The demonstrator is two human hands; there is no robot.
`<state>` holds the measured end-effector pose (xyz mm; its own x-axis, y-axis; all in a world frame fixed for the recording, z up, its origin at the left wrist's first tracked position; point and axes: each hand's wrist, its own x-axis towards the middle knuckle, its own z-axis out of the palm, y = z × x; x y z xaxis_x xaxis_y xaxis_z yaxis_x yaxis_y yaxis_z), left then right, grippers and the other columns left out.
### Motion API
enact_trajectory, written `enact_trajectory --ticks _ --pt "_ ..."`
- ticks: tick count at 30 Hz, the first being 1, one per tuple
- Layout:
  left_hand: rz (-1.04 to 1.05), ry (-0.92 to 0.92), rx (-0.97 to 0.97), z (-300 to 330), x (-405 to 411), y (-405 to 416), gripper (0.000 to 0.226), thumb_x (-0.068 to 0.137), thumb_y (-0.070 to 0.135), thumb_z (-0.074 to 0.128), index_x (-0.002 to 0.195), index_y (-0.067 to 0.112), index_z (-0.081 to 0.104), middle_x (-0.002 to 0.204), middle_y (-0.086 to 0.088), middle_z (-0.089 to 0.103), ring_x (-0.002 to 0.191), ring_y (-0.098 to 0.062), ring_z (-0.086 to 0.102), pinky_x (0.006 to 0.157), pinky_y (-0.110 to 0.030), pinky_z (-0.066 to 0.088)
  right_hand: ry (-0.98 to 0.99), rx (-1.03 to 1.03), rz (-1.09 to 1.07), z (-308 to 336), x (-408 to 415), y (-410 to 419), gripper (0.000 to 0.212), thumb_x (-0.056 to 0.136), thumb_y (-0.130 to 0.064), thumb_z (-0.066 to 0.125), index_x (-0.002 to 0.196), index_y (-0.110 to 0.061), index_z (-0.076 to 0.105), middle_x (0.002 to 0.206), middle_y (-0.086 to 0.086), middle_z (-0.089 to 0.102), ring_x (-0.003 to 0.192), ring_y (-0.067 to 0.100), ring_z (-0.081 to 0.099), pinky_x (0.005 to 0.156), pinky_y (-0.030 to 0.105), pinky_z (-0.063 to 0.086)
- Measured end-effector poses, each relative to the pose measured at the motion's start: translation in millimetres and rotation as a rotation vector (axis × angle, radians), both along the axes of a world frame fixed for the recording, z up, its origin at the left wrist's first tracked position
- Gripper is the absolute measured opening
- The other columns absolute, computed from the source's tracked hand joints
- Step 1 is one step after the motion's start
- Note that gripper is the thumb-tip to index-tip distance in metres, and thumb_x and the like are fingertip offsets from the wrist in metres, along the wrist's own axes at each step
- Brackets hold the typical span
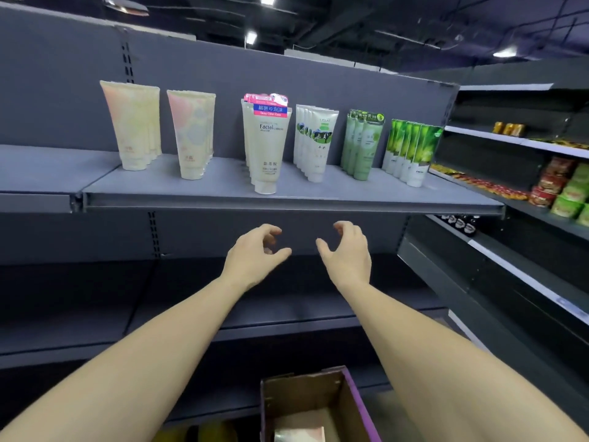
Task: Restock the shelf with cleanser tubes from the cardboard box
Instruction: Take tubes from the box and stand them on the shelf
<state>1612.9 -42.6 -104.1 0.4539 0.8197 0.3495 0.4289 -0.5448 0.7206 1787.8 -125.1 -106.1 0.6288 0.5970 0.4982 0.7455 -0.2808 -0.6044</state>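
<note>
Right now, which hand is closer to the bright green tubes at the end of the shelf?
Right. The right hand hangs below the shelf, down and left of the bright green tubes. The left hand hangs beside it, farther left, under the Facial tubes. Both are empty.

The cardboard box (314, 406) is cut off by the bottom edge.

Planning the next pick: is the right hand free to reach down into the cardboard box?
Probably yes. The right hand is empty, fingers loosely curled, and the cardboard box sits open below, nothing covering it.
</note>
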Motion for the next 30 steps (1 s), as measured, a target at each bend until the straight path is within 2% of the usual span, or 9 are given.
enact_trajectory --ticks 6,12,18,24,30 --pt "-0.032 0.167 -0.108 -33 14 -11 0.059 0.077 0.050 0.071 0.131 0.031 0.053 0.118 0.010 0.059 0.103 -0.010 0.058 0.093 -0.035 0.050 0.097 -0.077 0.038 -31 20 -22 0.054 0.088 -0.041 0.066 0.136 -0.025 0.046 0.133 -0.011 0.051 0.125 0.011 0.046 0.086 0.026 0.043" --pt "0.014 0.203 -0.290 -76 48 -33 0.063 0.079 0.041 0.071 0.135 0.025 0.048 0.122 0.004 0.057 0.106 -0.014 0.058 0.092 -0.035 0.051 0.150 -0.238 0.090 -87 55 -52 0.058 0.087 -0.039 0.068 0.139 -0.025 0.046 0.138 -0.005 0.050 0.124 0.015 0.049 0.092 0.035 0.047" --pt "0.045 0.253 -0.434 -139 78 -65 0.066 0.082 0.040 0.072 0.139 0.023 0.044 0.126 0.003 0.055 0.113 -0.017 0.056 0.099 -0.039 0.048 0.249 -0.367 0.111 -151 93 -76 0.063 0.087 -0.038 0.071 0.141 -0.022 0.044 0.140 -0.002 0.049 0.126 0.019 0.049 0.094 0.034 0.045" --pt "0.138 0.263 -0.593 -212 89 -97 0.064 0.080 0.037 0.073 0.136 0.021 0.048 0.117 0.001 0.058 0.101 -0.019 0.061 0.090 -0.036 0.052 0.306 -0.491 0.201 -214 103 -84 0.064 0.087 -0.038 0.070 0.142 -0.021 0.042 0.141 -0.001 0.048 0.126 0.020 0.050 0.093 0.034 0.045" --pt "0.168 0.328 -0.721 -274 88 -105 0.059 0.081 0.034 0.073 0.134 0.020 0.048 0.113 0.000 0.058 0.103 -0.022 0.061 0.095 -0.038 0.050 0.371 -0.622 0.252 -275 91 -85 0.062 0.086 -0.036 0.069 0.141 -0.024 0.042 0.137 -0.002 0.049 0.122 0.021 0.053 0.091 0.035 0.047"
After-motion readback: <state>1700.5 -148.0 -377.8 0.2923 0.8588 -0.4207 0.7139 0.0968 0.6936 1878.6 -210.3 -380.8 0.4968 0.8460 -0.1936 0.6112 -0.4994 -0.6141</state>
